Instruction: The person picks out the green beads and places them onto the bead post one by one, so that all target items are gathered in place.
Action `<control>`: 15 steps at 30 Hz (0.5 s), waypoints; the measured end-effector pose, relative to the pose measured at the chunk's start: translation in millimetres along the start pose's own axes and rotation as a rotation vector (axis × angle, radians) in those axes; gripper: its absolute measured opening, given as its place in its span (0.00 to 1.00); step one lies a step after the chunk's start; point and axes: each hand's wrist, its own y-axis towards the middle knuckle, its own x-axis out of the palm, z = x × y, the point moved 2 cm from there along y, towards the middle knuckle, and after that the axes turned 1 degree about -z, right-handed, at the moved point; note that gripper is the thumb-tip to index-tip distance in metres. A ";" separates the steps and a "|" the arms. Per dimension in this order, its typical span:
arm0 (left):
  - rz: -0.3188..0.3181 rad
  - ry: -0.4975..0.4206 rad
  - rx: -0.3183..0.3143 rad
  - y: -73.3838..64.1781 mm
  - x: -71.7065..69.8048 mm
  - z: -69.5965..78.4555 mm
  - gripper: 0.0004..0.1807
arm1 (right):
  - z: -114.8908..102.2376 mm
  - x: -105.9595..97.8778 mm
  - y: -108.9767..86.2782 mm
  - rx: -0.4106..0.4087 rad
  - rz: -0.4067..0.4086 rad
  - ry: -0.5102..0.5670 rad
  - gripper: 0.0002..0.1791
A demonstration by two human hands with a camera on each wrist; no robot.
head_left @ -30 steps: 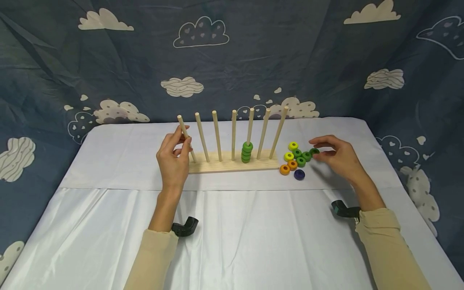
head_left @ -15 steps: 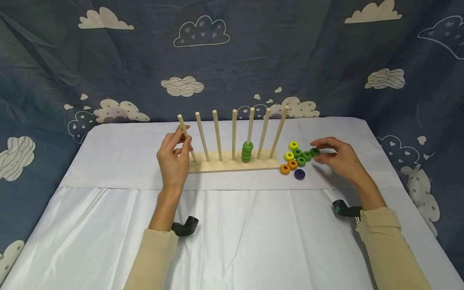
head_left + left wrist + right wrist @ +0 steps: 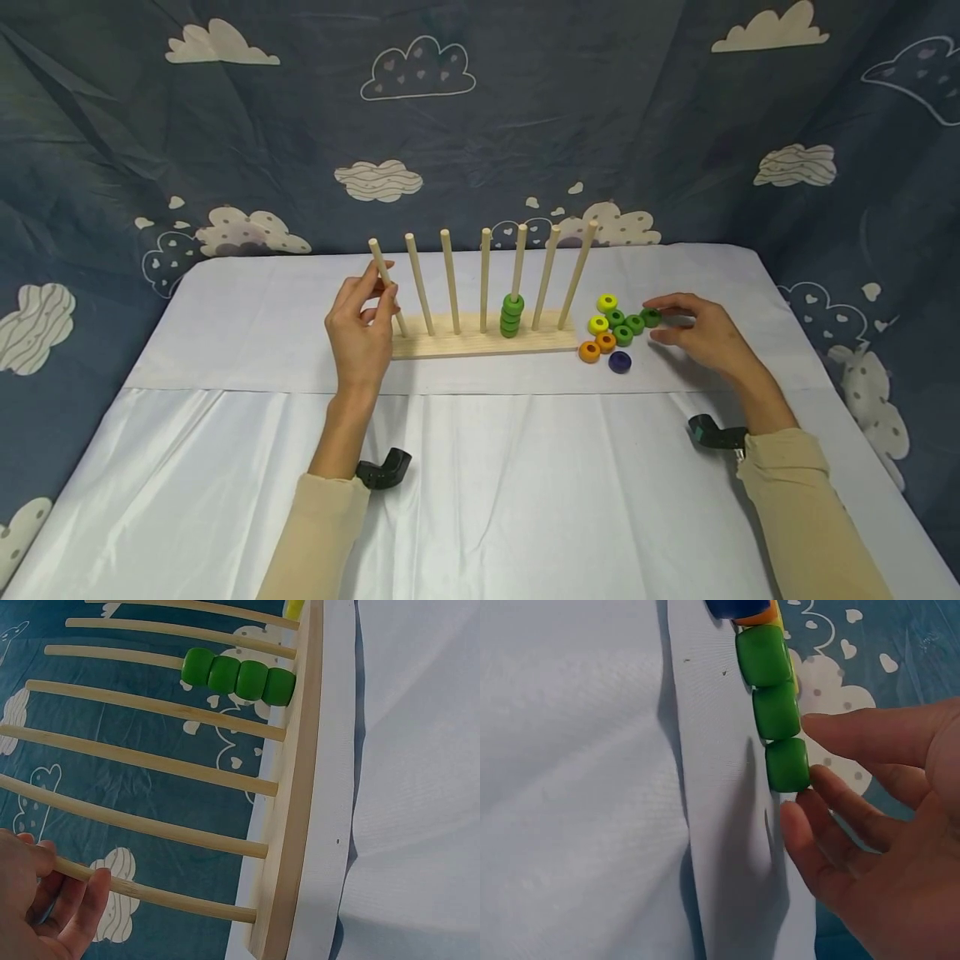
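At the left end of the wooden peg rack (image 3: 551, 342), my left hand (image 3: 360, 333) pinches the outermost peg (image 3: 384, 268) between thumb and fingers. The left wrist view also shows this hand (image 3: 49, 900) on the peg (image 3: 180, 900). A stack of green beads (image 3: 511, 317) sits low on a peg right of the middle. To the right, my right hand (image 3: 701, 333) holds its fingers parted around the endmost green bead (image 3: 650, 317) on the table. In the right wrist view, fingertips (image 3: 821, 776) lie close by this bead (image 3: 787, 765); whether they touch it I cannot tell.
Loose beads lie right of the rack: yellow (image 3: 607, 302), orange (image 3: 589, 352), several green (image 3: 622, 335) and one dark blue (image 3: 619, 362). White cloth (image 3: 510, 467) covers the table. Behind it hangs a dark cloud-print curtain (image 3: 525, 125).
My right hand has shifted slightly, its fingers now more parted, and the endmost green bead shows more fully between them. My left hand stays on the peg.
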 end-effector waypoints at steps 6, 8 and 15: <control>-0.001 -0.003 -0.006 -0.5 0.5 -0.6 0.24 | 6.0 3.8 2.2 -0.012 -0.011 -0.007 0.41; -0.001 -0.006 -0.005 -0.6 0.5 -0.4 0.24 | 6.8 4.9 2.9 0.000 -0.013 -0.010 0.40; 0.001 -0.002 -0.001 0.1 0.5 -1.0 0.24 | 6.7 6.3 3.7 0.023 -0.043 -0.046 0.33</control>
